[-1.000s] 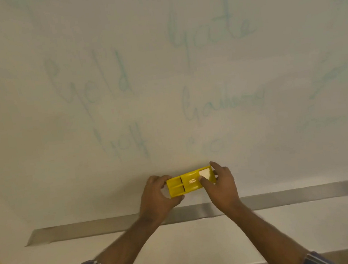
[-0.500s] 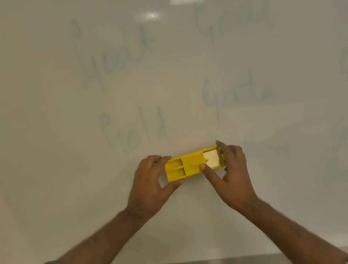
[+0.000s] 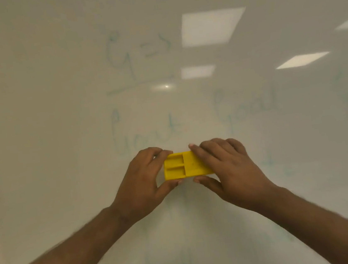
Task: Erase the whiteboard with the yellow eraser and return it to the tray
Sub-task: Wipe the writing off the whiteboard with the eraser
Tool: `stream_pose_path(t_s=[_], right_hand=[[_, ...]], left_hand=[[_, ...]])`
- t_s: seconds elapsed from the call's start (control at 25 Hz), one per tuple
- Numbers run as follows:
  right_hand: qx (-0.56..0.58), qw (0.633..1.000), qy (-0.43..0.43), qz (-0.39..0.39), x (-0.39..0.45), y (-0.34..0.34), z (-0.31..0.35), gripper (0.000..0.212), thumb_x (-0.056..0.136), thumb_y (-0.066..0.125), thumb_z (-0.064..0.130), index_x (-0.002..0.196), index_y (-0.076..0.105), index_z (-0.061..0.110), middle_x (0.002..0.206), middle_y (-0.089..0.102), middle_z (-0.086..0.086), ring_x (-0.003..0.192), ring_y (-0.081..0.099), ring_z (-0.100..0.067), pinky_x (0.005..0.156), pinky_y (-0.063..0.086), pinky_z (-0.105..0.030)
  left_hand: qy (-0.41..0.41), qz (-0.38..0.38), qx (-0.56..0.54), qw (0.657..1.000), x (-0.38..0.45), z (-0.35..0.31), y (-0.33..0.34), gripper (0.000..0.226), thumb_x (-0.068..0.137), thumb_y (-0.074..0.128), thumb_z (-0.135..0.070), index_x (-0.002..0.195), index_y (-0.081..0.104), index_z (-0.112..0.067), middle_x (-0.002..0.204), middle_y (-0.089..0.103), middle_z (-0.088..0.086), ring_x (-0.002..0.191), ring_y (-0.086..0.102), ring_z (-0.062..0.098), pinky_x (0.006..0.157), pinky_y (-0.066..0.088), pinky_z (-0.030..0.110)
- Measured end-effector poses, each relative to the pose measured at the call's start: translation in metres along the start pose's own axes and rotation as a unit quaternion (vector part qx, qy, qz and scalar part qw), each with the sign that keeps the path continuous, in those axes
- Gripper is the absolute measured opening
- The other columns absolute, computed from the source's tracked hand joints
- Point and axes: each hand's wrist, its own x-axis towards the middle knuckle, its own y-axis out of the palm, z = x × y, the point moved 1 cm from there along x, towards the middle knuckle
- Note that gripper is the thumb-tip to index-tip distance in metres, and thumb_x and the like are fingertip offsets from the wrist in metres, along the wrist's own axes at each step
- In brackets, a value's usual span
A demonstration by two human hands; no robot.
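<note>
Mid-frame, your left hand (image 3: 144, 185) and right hand (image 3: 227, 169) pinch the yellow eraser (image 3: 183, 167) between them — one at each end — against the whiteboard (image 3: 59, 123)

Both hands, L (image 3: 144, 183) & R (image 3: 231, 168), clasp yellow eraser (image 3: 185, 167) against whiteboard (image 3: 59, 123).

Whiteboard (image 3: 57, 101): glossy, pale, fills the view. Faint green writing (image 3: 138, 57) across it, smeared. Yellow eraser (image 3: 183, 167) sits flat against the board, mid-frame.
</note>
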Motion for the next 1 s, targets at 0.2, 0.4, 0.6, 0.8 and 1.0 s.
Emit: stream_pose_path(t_s=[0.2, 0.4, 0.6, 0.8, 1.0], right_hand=[[-0.005, 0.998, -0.062, 0.002, 0.055, -0.006, -0.009, 0.063, 0.097, 0.040, 0.052, 0.146, 0.039, 0.013, 0.120, 0.055, -0.007, 0.104, 0.053, -0.028, 0.090, 0.044, -0.038], [-0.016, 0.998, -0.039, -0.050, 0.096, -0.012, -0.035, 0.058, 0.099, 0.039, 0.050, 0.146, 0.039, 0.015, 0.118, 0.052, -0.006, 0.104, 0.048, -0.025, 0.090, 0.042, -0.038], [-0.025, 0.994, 0.002, -0.109, 0.145, -0.023, -0.075, 0.057, 0.091, 0.059, 0.037, 0.141, 0.047, 0.012, 0.120, 0.056, -0.010, 0.107, 0.050, -0.029, 0.092, 0.032, -0.031], [-0.023, 0.985, 0.094, -0.142, 0.200, -0.025, -0.088, 0.059, 0.085, 0.071, 0.029, 0.138, 0.052, 0.011, 0.121, 0.061, -0.012, 0.102, 0.056, -0.037, 0.088, 0.040, -0.037], [-0.082, 0.987, -0.048, -0.131, 0.179, 0.015, -0.047, 0.060, 0.091, 0.057, 0.037, 0.142, 0.045, 0.008, 0.123, 0.058, -0.012, 0.103, 0.056, -0.035, 0.089, 0.043, -0.039]], left_hand=[[0.006, -0.035, 0.035, 0.999, 0.027, 0.027, -0.033, 0.073, 0.087, 0.058, -0.062, 0.141, 0.057, -0.013, 0.134, 0.062, 0.006, 0.123, 0.058, 0.024, 0.101, 0.049, 0.036], [-0.017, -0.092, 0.129, 0.987, 0.036, 0.085, -0.065, 0.076, 0.095, 0.043, -0.059, 0.151, 0.044, -0.008, 0.154, 0.048, 0.008, 0.144, 0.043, 0.022, 0.118, 0.028, 0.032], [-0.074, -0.142, 0.193, 0.968, 0.068, 0.160, -0.098, 0.078, 0.101, 0.023, -0.056, 0.160, 0.018, -0.006, 0.168, 0.017, 0.004, 0.157, 0.012, 0.019, 0.128, 0.004, 0.032], [-0.066, -0.128, 0.196, 0.970, 0.075, 0.181, -0.070, 0.080, 0.102, 0.013, -0.060, 0.160, 0.013, -0.005, 0.170, 0.009, 0.006, 0.158, 0.008, 0.022, 0.127, 0.012, 0.043], [-0.013, -0.105, 0.215, 0.971, 0.069, 0.197, -0.074, 0.073, 0.105, 0.017, -0.053, 0.161, 0.013, -0.006, 0.171, 0.007, 0.005, 0.158, 0.006, 0.020, 0.127, 0.006, 0.037]])
